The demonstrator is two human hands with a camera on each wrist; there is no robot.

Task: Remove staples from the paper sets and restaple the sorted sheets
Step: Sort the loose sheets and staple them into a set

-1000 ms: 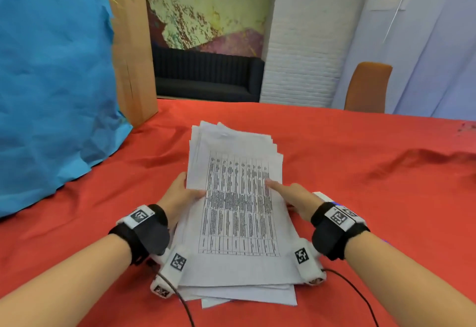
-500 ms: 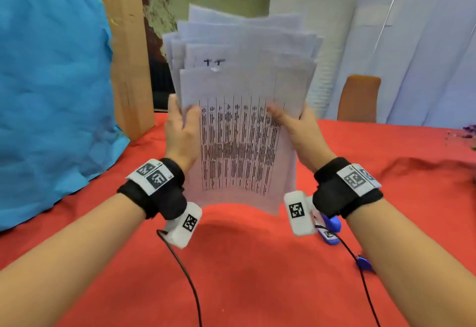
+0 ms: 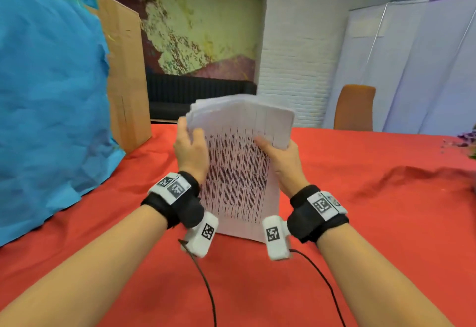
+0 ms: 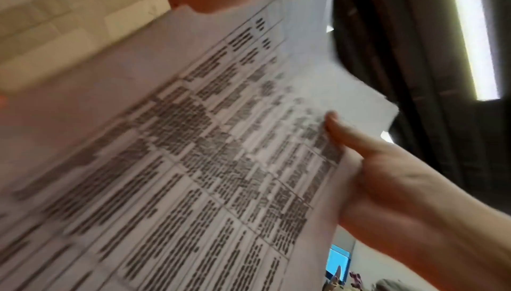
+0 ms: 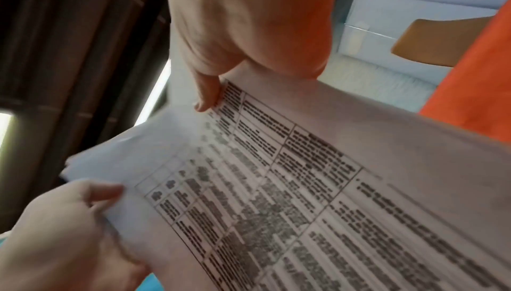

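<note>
A stack of printed paper sheets (image 3: 239, 172) stands upright, its lower edge down at the red tablecloth (image 3: 360, 223). The front sheet shows a table of text. My left hand (image 3: 192, 151) grips the stack's left edge, thumb on the front. My right hand (image 3: 280, 159) grips the right edge the same way. The left wrist view shows the printed sheet (image 4: 193, 164) and the right hand's thumb (image 4: 340, 129) lying on it. The right wrist view shows the sheets (image 5: 304, 186) with the left hand (image 5: 69, 230) at their corner. No stapler or staple remover is in view.
A large bulk wrapped in crumpled blue paper (image 3: 46, 94) and a cardboard box (image 3: 126, 82) stand at the left. An orange chair (image 3: 354, 107) is behind the table. The cloth has a raised fold (image 3: 412, 180) at the right.
The stack lay flat on the table, was lifted upright in the air, and has now come down onto its lower edge. Its fanned top edges have drawn closer together.
</note>
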